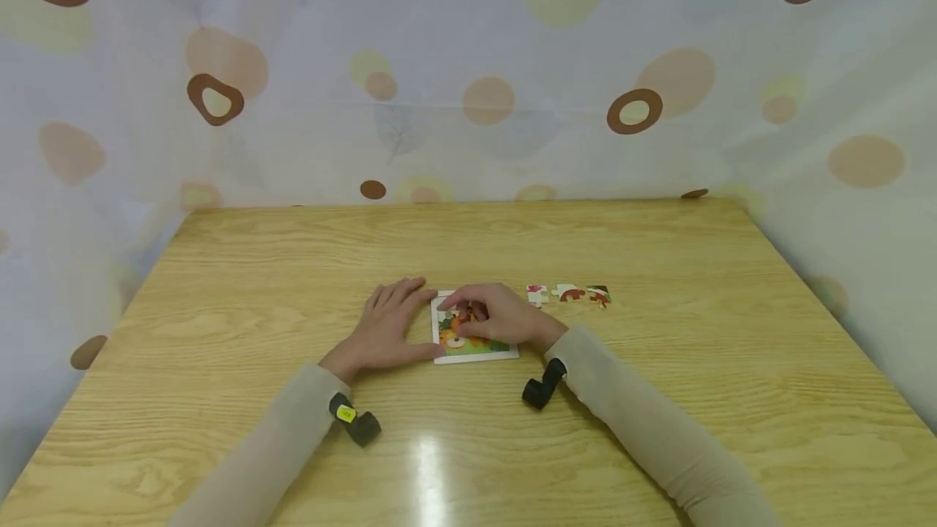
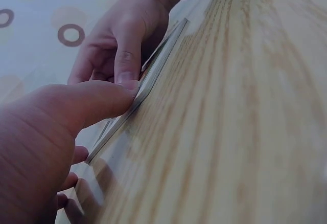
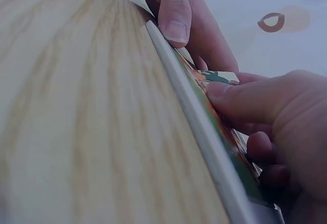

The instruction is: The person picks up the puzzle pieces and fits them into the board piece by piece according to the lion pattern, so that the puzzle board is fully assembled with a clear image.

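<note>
A white-framed picture puzzle [image 1: 477, 359], with orange animals on green, lies flat on the table. Over its picture, my right hand [image 1: 505, 314] pinches a puzzle piece [image 3: 220, 76] between thumb and fingers; the piece sits tilted above the board, its far side hidden by the fingers. Along the left side of the frame, my left hand [image 1: 388, 328] is spread. Its thumb [image 2: 110, 98] rests at the frame's near left corner and its index finger reaches the far left corner. Part of the picture is covered by the right hand.
Several loose puzzle pieces [image 1: 568, 293] lie just right of the board, behind the right wrist. The wooden table [image 1: 293, 250] runs back to a patterned cloth [image 1: 439, 145]. Black wrist cameras [image 1: 543, 387] are strapped on both sleeves.
</note>
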